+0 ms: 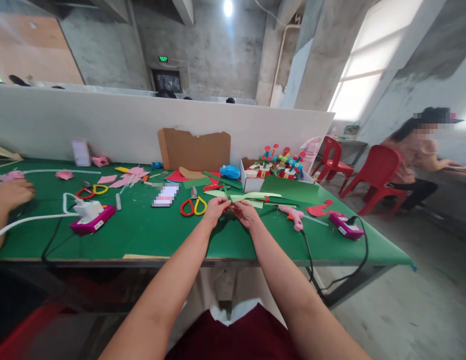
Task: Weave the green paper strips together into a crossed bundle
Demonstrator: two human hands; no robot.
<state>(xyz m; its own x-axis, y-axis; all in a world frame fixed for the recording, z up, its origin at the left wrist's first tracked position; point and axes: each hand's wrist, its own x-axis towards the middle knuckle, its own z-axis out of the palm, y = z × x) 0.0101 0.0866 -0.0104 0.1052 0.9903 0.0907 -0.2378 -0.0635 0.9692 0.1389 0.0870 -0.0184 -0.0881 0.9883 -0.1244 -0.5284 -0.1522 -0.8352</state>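
Both my hands meet over the middle of the green table point(142, 240). My left hand point(216, 208) and my right hand point(245, 212) are closed in pinches on a small dark green strip of paper point(230, 206) held between them. Pale green paper strips point(255, 196) lie just beyond my fingers. Red and yellow scissors point(192, 205) rest immediately left of my left hand. A pink glue gun point(293, 216) lies to the right of my right hand.
A white box point(251, 184) of colourful craft figures stands behind, next to torn cardboard point(195, 149). Pink power strips point(93, 222) point(345, 226) with cables sit at both sides. Another person's hand point(9, 192) rests at far left. A seated person point(420, 150) and red chairs point(375, 172) are at right.
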